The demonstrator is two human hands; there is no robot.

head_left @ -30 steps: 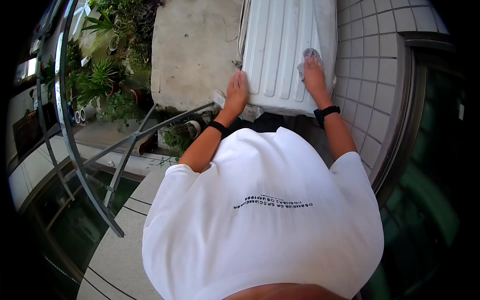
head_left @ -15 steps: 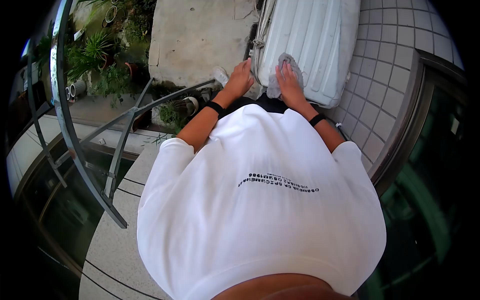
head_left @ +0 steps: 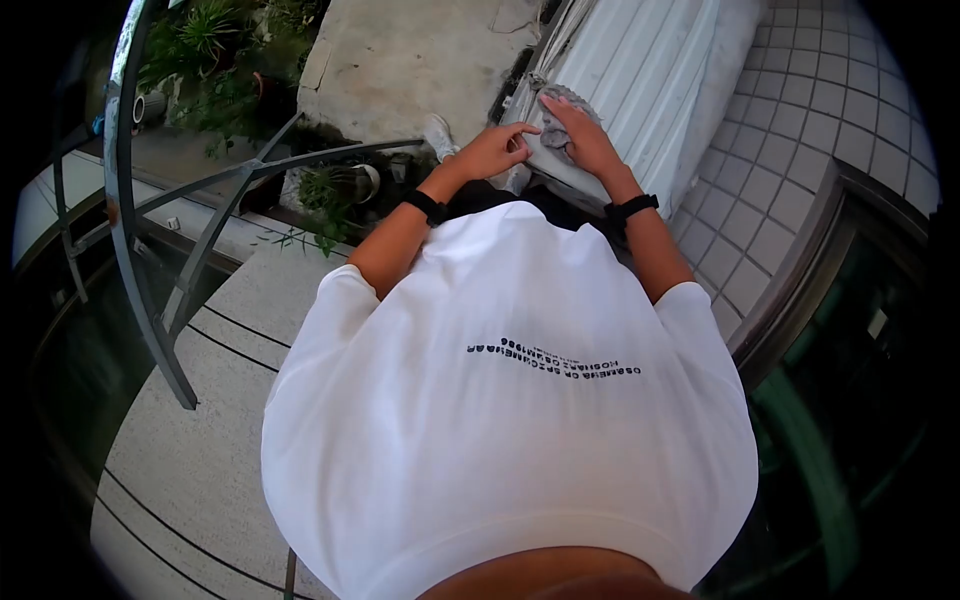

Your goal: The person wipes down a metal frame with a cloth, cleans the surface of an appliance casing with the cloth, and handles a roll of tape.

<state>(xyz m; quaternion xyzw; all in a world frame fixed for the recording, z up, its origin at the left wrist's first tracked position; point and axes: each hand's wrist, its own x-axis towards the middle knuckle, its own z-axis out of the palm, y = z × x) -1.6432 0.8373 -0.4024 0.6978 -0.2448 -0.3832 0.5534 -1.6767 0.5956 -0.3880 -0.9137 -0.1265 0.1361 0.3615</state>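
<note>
A white ribbed panel (head_left: 640,75) lies at the upper right, with its near end close to my body. My right hand (head_left: 590,143) rests on a grey cloth (head_left: 568,108) at the near left corner of the panel, its fingers holding the cloth against the surface. Just left of that corner is my left hand (head_left: 495,150), with nothing in it and its fingers bent and apart. A bundle of cords (head_left: 545,75) runs along the panel's left edge.
Metal bars (head_left: 215,190) cross the left side, near potted plants (head_left: 335,195). A tiled wall (head_left: 790,130) and a dark window frame (head_left: 810,240) stand on the right. Concrete (head_left: 410,70) lies beyond my left hand.
My right hand and the cloth have moved from the panel's right side to its near left corner. My left hand has come off the left edge, and its fingers have bent. The view has turned.
</note>
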